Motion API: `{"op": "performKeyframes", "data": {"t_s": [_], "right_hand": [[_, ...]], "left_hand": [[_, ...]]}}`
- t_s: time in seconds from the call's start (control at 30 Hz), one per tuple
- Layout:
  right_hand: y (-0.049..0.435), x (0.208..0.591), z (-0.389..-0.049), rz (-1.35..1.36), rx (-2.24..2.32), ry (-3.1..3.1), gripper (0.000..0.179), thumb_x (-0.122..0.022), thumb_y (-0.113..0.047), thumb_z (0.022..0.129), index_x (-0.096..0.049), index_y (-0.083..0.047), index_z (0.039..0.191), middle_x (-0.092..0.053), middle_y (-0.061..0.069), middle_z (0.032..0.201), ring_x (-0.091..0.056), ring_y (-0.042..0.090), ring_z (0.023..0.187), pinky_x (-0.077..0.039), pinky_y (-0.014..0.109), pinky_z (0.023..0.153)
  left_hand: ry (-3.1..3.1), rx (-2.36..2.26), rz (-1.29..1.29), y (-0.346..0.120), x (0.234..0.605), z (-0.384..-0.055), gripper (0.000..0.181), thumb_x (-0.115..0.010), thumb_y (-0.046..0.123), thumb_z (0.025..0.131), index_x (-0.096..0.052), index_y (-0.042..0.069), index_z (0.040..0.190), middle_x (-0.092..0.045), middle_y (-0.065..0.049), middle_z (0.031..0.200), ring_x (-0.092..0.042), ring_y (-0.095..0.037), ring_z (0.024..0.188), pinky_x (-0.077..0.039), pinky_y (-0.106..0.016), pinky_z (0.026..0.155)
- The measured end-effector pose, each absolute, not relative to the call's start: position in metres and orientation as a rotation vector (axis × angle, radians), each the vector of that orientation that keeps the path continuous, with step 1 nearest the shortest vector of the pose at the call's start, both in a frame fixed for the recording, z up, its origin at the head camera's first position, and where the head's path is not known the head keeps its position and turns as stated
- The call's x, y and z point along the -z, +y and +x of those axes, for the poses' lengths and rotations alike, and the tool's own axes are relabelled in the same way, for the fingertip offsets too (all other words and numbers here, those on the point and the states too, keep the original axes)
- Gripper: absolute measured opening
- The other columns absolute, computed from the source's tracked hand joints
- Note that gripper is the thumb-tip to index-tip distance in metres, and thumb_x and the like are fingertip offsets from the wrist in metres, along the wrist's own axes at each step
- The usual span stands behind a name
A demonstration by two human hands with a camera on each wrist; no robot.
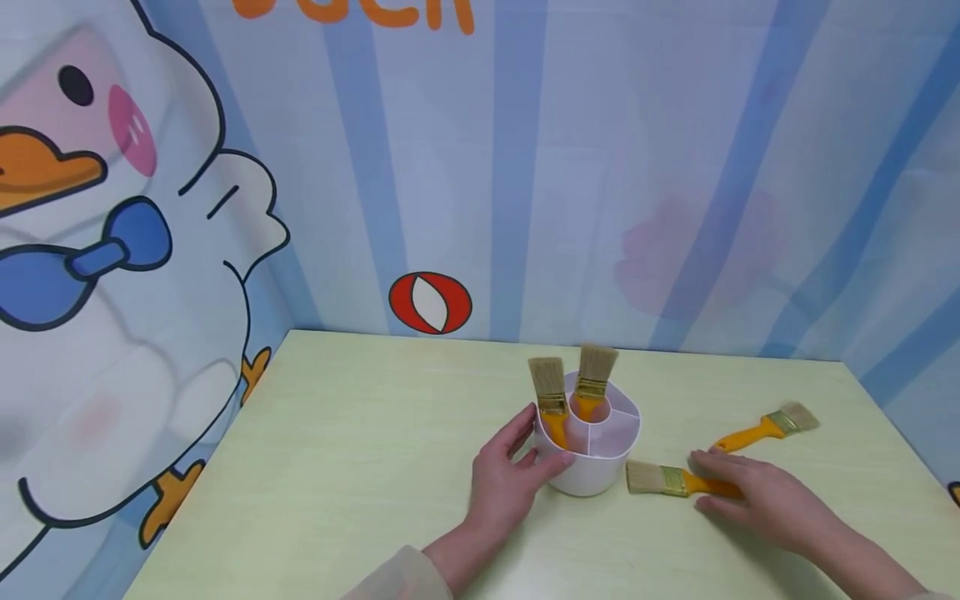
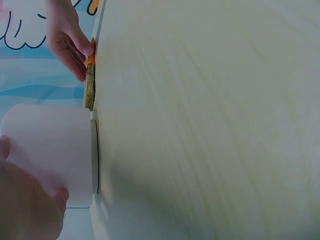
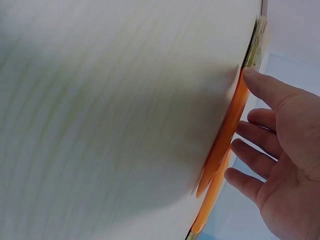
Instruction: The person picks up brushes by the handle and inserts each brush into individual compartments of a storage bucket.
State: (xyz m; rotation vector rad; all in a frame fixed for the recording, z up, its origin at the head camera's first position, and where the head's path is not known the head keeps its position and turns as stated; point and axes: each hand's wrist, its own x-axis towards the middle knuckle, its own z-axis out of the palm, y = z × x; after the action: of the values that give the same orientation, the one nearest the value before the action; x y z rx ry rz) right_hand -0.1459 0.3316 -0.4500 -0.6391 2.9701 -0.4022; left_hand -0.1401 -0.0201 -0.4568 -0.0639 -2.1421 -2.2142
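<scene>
My left hand [image 1: 504, 485] grips a white round divided holder [image 1: 588, 477], thumb on its front wall and fingers at its left side. Two paintbrushes stand in it, bristles up: one paintbrush [image 1: 551, 396] in a left compartment, another paintbrush [image 1: 595, 379] in the middle tube. Right of the holder, my right hand [image 1: 768, 500] has thumb and fingers on either side of the orange handle of a paintbrush [image 1: 663, 480] lying on the table, bristles toward the holder. In the right wrist view the thumb touches that handle [image 3: 227, 127] near its metal band.
Behind the right hand lies another paintbrush [image 1: 768, 427], bristles pointing right, its handle end close to the fingers. The pale wooden table [image 1: 360, 433] meets a blue striped backdrop [image 1: 450, 167] with a printed duck [image 1: 112, 350] at left.
</scene>
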Motion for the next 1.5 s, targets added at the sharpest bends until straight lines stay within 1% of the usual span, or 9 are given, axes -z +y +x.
{"op": "performKeyframes", "data": {"t_s": [0.17,0.33,0.43,0.63,0.83,1.13,1.23,1.5], "right_hand": [[0.330,0.453,-0.144,-0.705,0.377,3.010,0.050,-0.083,-0.037,0.093,-0.075,-0.008,0.134,-0.074,0.018,0.131,-0.071,0.040,0.118,-0.059,0.060,0.096],[0.328,0.454,-0.144,-0.726,0.354,3.043,0.045,-0.085,-0.035,0.092,-0.078,-0.012,0.129,-0.078,0.010,0.124,-0.075,0.033,0.111,-0.061,0.055,0.093],[0.327,0.454,-0.144,-0.720,0.346,3.048,0.043,-0.085,-0.033,0.091,-0.079,-0.013,0.128,-0.079,0.007,0.121,-0.076,0.030,0.107,-0.062,0.054,0.091],[0.326,0.455,-0.146,-0.698,0.382,3.048,0.041,-0.086,-0.030,0.090,-0.080,-0.012,0.126,-0.080,0.006,0.117,-0.076,0.029,0.103,-0.063,0.052,0.087],[0.324,0.459,-0.146,-0.707,0.462,3.106,0.038,-0.090,-0.023,0.087,-0.082,-0.014,0.123,-0.081,0.000,0.113,-0.077,0.023,0.097,-0.064,0.045,0.083],[0.335,0.463,-0.144,-0.628,0.492,3.093,0.039,-0.088,-0.026,0.088,-0.082,-0.015,0.125,-0.080,0.005,0.119,-0.076,0.028,0.103,-0.064,0.048,0.086],[0.333,0.465,-0.144,-0.651,0.490,3.108,0.037,-0.089,-0.024,0.088,-0.082,-0.015,0.124,-0.081,0.004,0.117,-0.077,0.026,0.101,-0.064,0.046,0.085],[0.326,0.470,-0.144,-0.737,0.471,3.196,0.030,-0.091,-0.015,0.084,-0.085,-0.016,0.114,-0.083,-0.001,0.105,-0.077,0.017,0.088,-0.065,0.039,0.075]], "left_hand": [[-2.148,2.225,-0.055,-0.020,0.457,-0.141,0.076,-0.092,0.014,0.086,-0.058,0.006,0.153,-0.059,-0.010,0.156,-0.054,-0.036,0.145,-0.053,-0.048,0.109],[-2.161,2.237,-0.052,-0.021,0.456,-0.141,0.076,-0.092,0.015,0.087,-0.058,0.008,0.154,-0.058,-0.010,0.157,-0.054,-0.035,0.145,-0.053,-0.049,0.110],[-2.168,2.237,-0.047,-0.021,0.456,-0.142,0.076,-0.092,0.016,0.087,-0.058,0.009,0.154,-0.058,-0.009,0.157,-0.054,-0.034,0.146,-0.052,-0.049,0.111],[-2.166,2.238,-0.046,-0.020,0.457,-0.142,0.076,-0.092,0.016,0.087,-0.058,0.009,0.154,-0.058,-0.009,0.157,-0.054,-0.034,0.145,-0.053,-0.049,0.111],[-2.158,2.246,-0.049,-0.020,0.456,-0.141,0.075,-0.092,0.015,0.087,-0.058,0.008,0.154,-0.058,-0.009,0.156,-0.054,-0.034,0.146,-0.052,-0.049,0.111],[-2.164,2.256,-0.046,-0.021,0.454,-0.141,0.075,-0.091,0.016,0.088,-0.057,0.009,0.155,-0.058,-0.009,0.157,-0.053,-0.034,0.146,-0.052,-0.049,0.111],[-2.164,2.263,-0.044,-0.021,0.454,-0.140,0.075,-0.091,0.016,0.088,-0.057,0.009,0.155,-0.058,-0.009,0.157,-0.053,-0.034,0.146,-0.052,-0.049,0.111],[-2.149,2.293,-0.058,-0.022,0.455,-0.140,0.073,-0.090,0.017,0.089,-0.057,0.010,0.155,-0.057,-0.008,0.158,-0.052,-0.033,0.147,-0.052,-0.048,0.112]]}}
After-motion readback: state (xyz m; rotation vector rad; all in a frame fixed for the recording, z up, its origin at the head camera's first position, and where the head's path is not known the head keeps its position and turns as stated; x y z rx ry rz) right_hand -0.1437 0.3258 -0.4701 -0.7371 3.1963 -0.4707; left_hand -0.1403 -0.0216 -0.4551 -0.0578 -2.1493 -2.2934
